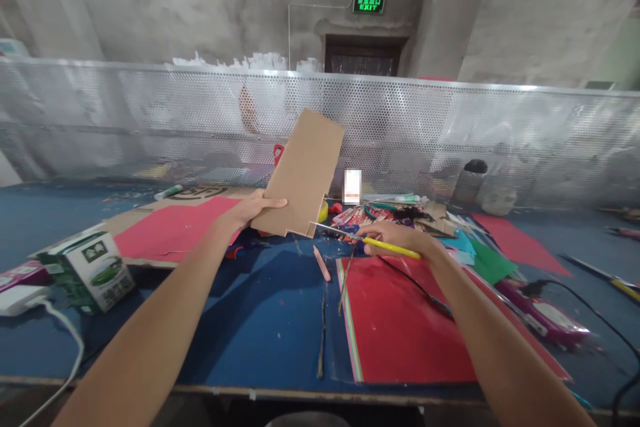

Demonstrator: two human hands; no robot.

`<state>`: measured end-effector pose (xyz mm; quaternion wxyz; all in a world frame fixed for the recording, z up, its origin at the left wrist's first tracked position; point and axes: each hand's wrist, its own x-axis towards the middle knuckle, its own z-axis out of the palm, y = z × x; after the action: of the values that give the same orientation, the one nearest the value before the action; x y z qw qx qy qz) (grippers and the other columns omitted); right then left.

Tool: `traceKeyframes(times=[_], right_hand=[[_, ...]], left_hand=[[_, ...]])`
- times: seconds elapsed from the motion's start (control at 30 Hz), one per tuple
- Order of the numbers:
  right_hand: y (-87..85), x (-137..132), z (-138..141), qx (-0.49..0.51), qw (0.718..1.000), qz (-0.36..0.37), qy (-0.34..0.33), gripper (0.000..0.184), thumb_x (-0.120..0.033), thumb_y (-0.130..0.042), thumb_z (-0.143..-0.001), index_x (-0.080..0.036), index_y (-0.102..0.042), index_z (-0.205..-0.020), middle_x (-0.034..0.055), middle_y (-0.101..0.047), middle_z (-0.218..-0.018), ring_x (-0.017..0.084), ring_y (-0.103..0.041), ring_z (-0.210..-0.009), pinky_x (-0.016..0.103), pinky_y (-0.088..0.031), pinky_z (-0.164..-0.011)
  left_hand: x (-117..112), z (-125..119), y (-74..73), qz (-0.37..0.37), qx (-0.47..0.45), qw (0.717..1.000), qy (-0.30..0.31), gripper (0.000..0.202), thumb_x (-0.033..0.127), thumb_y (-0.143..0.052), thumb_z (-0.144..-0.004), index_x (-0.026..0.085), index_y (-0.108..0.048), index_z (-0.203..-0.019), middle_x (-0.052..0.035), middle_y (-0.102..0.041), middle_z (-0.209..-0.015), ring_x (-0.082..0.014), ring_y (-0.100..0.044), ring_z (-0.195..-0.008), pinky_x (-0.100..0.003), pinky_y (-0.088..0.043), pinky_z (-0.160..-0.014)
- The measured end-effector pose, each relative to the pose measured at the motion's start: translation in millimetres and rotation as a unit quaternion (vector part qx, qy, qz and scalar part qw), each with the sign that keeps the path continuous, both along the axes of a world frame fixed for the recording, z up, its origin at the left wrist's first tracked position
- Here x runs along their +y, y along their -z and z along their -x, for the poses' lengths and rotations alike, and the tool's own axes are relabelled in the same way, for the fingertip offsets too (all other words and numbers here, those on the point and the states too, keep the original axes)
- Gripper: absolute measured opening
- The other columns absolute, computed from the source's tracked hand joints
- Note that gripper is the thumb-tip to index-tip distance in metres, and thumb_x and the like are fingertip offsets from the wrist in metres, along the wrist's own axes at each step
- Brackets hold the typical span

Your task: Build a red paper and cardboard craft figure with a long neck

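Note:
A bent, notched piece of brown cardboard [305,170] is raised above the table in front of me. My left hand [260,208] pinches its lower left edge, thumb lying across the face. In my right hand [393,235] is a yellow-handled knife [393,248] with a slim metal blade. The blade's tip touches or nearly touches the cardboard's notched lower corner. Below the cardboard, a pink pen-like stick [321,263] lies on the blue table. Under my right forearm there is a stack of coloured paper, red sheet [400,333] uppermost.
A green and white box [103,270] and a white cable [75,333] lie at left, near pink paper on cardboard [175,230]. Craft supplies [380,213] crowd the table's back, before a perforated metal screen [200,113]. A dark bottle [469,187] and purple power strip [545,313] stand right.

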<state>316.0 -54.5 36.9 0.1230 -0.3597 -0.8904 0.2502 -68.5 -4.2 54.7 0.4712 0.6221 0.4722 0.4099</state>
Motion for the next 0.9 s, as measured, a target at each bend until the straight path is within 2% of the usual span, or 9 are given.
traceKeyframes(times=[0.13, 0.23, 0.33, 0.47, 0.57, 0.73, 0.9], right_hand=[[0.6, 2.5, 0.4, 0.002, 1.0, -0.011, -0.018, 0.047, -0.052, -0.062, -0.088, -0.014, -0.071, -0.114, 0.0068, -0.071, -0.088, 0.018, -0.059, -0.072, 0.029, -0.045, -0.068], [1.2, 3.9, 0.9, -0.002, 1.0, -0.013, -0.002, 0.046, -0.053, -0.064, -0.087, -0.015, -0.072, -0.111, 0.0066, -0.071, -0.088, 0.018, -0.06, -0.073, 0.029, -0.046, -0.069], [2.7, 3.6, 3.9, -0.007, 1.0, -0.014, 0.009, 0.047, -0.056, -0.064, -0.087, -0.016, -0.074, -0.108, 0.0049, -0.069, -0.084, 0.018, -0.059, -0.073, 0.028, -0.044, -0.068], [6.4, 1.9, 12.2, -0.029, 0.996, -0.083, 0.019, 0.047, -0.06, -0.06, -0.09, -0.016, -0.075, -0.098, 0.0035, -0.067, -0.079, 0.017, -0.055, -0.068, 0.027, -0.039, -0.063], [8.7, 0.5, 19.9, -0.05, 0.991, -0.124, 0.011, 0.045, -0.056, -0.056, -0.094, -0.016, -0.076, -0.094, 0.0043, -0.068, -0.078, 0.017, -0.056, -0.069, 0.027, -0.037, -0.063], [10.7, -0.3, 29.1, -0.062, 0.99, -0.13, 0.003, 0.039, -0.046, -0.052, -0.097, -0.015, -0.075, -0.09, 0.0059, -0.071, -0.08, 0.018, -0.058, -0.07, 0.027, -0.036, -0.064], [17.2, 3.8, 31.9, -0.077, 0.985, -0.153, 0.003, 0.036, -0.042, -0.052, -0.097, -0.016, -0.076, -0.093, 0.0067, -0.072, -0.082, 0.019, -0.059, -0.071, 0.027, -0.035, -0.066]], left_hand=[[-1.5, -1.1, 0.1, 0.008, -0.004, 1.0, 0.004, 0.07, 0.05, -0.092, -0.058, 0.015, -0.067, -0.113, -0.0168, -0.077, -0.105, -0.0337, -0.075, -0.084, -0.041, -0.061, -0.064], [-1.7, -1.3, 0.1, 0.004, -0.001, 1.0, 0.013, 0.069, 0.05, -0.092, -0.057, 0.015, -0.069, -0.111, -0.0163, -0.077, -0.102, -0.0342, -0.076, -0.083, -0.041, -0.061, -0.065], [-1.1, -0.9, 0.6, -0.001, 0.003, 1.0, -0.004, 0.071, 0.051, -0.093, -0.055, 0.015, -0.068, -0.111, -0.0159, -0.077, -0.105, -0.0343, -0.076, -0.086, -0.039, -0.061, -0.065], [-0.8, 2.5, 1.7, 0.009, 0.012, 1.0, -0.005, 0.074, 0.052, -0.092, -0.056, 0.015, -0.066, -0.115, -0.0169, -0.077, -0.106, -0.0336, -0.076, -0.084, -0.041, -0.062, -0.066], [-1.5, 6.6, 0.7, 0.022, 0.014, 0.999, -0.019, 0.076, 0.05, -0.092, -0.056, 0.017, -0.063, -0.118, -0.0169, -0.076, -0.108, -0.0338, -0.076, -0.084, -0.044, -0.062, -0.067], [-3.5, 10.1, -4.7, 0.006, 0.038, 0.999, 0.006, 0.067, 0.051, -0.09, -0.059, 0.016, -0.068, -0.111, -0.0171, -0.075, -0.111, -0.036, -0.075, -0.092, -0.043, -0.063, -0.07], [-5.4, 7.6, -4.7, -0.007, 0.067, 0.998, 0.001, 0.06, 0.051, -0.089, -0.06, 0.019, -0.071, -0.107, -0.0151, -0.077, -0.108, -0.0376, -0.074, -0.095, -0.043, -0.063, -0.071]])
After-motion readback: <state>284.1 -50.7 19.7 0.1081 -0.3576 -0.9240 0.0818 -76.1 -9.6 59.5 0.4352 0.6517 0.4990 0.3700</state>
